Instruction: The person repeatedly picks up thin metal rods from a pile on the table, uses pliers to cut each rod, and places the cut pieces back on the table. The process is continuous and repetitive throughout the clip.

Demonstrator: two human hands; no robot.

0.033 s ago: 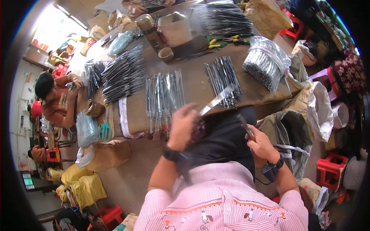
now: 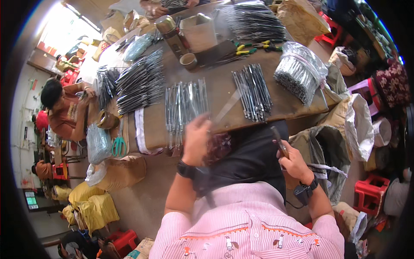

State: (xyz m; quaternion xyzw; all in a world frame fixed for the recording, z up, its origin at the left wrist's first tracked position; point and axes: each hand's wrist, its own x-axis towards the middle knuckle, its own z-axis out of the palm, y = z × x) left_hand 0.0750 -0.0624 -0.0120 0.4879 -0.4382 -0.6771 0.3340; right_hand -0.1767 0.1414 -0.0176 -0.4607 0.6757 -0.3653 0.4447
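Note:
My left hand [image 2: 197, 140], blurred by motion, is closed around one end of a thin silver strip [image 2: 228, 105]. The strip slants up and to the right over the table's front edge. Low at the right, over my dark trousers, my right hand [image 2: 292, 160] grips a slim tool with a dark end and a brownish handle [image 2: 282, 146]; its exact kind I cannot make out. A row of shiny metal strips [image 2: 185, 101] lies just beyond my left hand. To its right is a second row of darker strips [image 2: 252, 93], near the far end of the held one.
Larger piles of thin dark rods [image 2: 140, 82] cover the table's left and far parts. A plastic-wrapped bundle [image 2: 297, 73], yellow-handled pliers [image 2: 246, 49], a flask [image 2: 172, 39] and a bin [image 2: 198, 32] stand beyond. Scissors [image 2: 118, 146] hang at the left edge; a co-worker [image 2: 64, 108] sits there.
My left hand has shifted slightly left and towards me, drawing the silver strip away from the right-hand row. My right hand and its tool have barely moved.

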